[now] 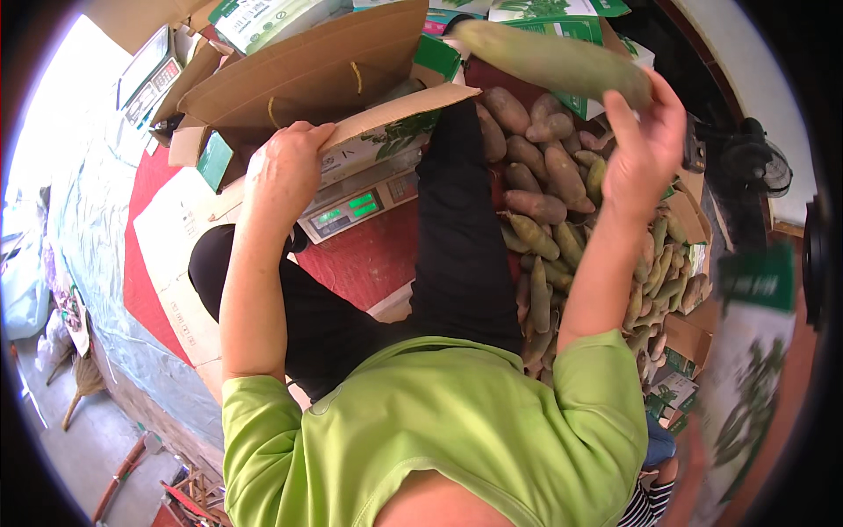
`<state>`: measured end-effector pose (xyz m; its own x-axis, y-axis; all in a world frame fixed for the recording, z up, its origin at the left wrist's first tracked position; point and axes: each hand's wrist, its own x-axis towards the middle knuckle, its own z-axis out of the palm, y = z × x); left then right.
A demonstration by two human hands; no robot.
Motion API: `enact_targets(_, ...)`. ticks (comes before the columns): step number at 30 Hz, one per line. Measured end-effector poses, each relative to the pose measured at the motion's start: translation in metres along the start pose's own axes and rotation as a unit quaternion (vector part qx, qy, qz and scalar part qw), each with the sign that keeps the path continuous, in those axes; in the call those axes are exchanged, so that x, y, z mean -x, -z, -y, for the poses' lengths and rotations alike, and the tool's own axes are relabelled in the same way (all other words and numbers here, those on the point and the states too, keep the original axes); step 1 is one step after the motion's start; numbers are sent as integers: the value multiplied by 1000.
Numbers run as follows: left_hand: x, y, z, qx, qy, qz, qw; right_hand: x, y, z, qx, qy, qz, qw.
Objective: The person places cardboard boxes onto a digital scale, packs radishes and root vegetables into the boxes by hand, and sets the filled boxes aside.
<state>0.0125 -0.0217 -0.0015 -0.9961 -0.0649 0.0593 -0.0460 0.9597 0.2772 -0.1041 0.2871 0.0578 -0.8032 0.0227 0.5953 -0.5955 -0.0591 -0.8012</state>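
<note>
My right hand (645, 145) is raised over the heap and closed around one end of a long green radish (549, 60). The radish lies nearly level and points left toward the carton, slightly blurred. My left hand (288, 162) grips the near flap of an open cardboard carton (307, 75), its fingers curled over the edge. The carton has yellow cord handles and rests on a digital scale (347, 213) with lit green displays. Most of the carton's inside is hidden by the flap. Below my right hand lies a heap of radishes (536, 206), some green, others pinkish brown.
My black-trousered legs (461, 228) flank the scale on a red surface (369, 263). Another scale (151, 79) stands at the far left. Printed cartons (562, 13) lie at the back, and a black fan (760, 162) stands at right. A person in striped clothing (650, 505) is at lower right.
</note>
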Motion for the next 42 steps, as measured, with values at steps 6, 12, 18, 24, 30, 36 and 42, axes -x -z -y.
enact_targets(6,1,1,0,4,9,3,1000,8,-76,-55,17,-184,92,978)
enact_targets(12,-1,11,-6,31,22,33,999,53,-27,-104,132,-145,103,975)
enact_targets(18,-5,5,-7,47,12,21,999,156,89,-152,255,-354,103,894)
enact_targets(24,-3,3,-6,15,18,21,1000,297,179,-158,378,-457,164,788)
enact_targets(30,-7,1,-6,-21,0,24,1000,344,211,-153,466,-521,186,690)
enact_targets(36,-4,11,-2,27,-3,31,999,299,181,-183,499,-432,180,729)
enact_targets(42,1,16,-1,37,7,45,998,245,123,-186,572,-301,268,714)
